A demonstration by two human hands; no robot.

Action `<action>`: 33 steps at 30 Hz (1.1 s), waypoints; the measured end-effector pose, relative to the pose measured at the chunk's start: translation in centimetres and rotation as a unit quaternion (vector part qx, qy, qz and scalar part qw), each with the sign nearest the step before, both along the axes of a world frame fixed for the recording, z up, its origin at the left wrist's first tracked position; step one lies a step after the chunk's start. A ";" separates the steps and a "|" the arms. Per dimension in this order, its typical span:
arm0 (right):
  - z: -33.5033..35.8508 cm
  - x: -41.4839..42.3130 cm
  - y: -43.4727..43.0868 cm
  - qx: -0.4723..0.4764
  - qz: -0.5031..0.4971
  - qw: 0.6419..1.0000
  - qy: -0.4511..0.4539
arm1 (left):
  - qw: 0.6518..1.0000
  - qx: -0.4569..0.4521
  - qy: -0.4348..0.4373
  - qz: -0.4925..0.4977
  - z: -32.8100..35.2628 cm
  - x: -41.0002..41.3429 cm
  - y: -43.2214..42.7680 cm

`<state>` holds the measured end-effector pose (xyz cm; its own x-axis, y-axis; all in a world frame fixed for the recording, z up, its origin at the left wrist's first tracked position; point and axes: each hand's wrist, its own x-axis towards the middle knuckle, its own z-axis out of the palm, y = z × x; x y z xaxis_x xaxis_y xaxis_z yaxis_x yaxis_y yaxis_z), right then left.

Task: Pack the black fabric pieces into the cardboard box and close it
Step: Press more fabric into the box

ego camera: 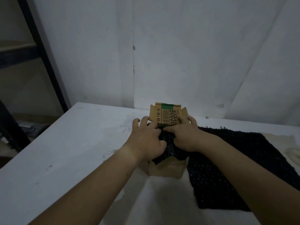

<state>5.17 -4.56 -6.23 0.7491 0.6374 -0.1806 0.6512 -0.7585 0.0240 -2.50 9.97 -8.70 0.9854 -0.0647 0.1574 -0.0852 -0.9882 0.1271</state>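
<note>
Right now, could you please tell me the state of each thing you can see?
Box: open, lid flap standing up at the back.
Fabric in box: bunched, partly in, spilling over the front edge.
Second fabric: flat on the table, not packed.
Left hand: fingers spread, pressing the bunched fabric.
Right hand: on the same fabric; grip unclear.

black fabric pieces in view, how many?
2. Crumpled piece under the left hand and right hand at the box mouth; flat piece on the table, right of the box. More may be hidden inside.
</note>
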 end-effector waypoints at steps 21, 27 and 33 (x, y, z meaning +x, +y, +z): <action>2.8 -2.3 -6.2 0.156 0.043 0.980 -0.118 | 0.995 -0.045 -0.083 -0.038 -0.7 -2.7 0.5; 1.4 -1.4 -4.2 -0.004 0.003 0.998 -0.064 | 0.995 -0.039 -0.082 -0.038 -0.8 -2.8 0.4; 0.6 -0.7 -3.2 -0.048 -0.011 0.998 -0.033 | 0.995 -0.026 -0.089 -0.044 -0.7 -3.0 0.3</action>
<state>4.45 -7.81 -5.62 0.7752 0.6022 -0.1908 0.6287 -0.7650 0.1398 -5.50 10.28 -9.45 0.9325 -0.1370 0.3342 -0.1975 -0.9681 0.1540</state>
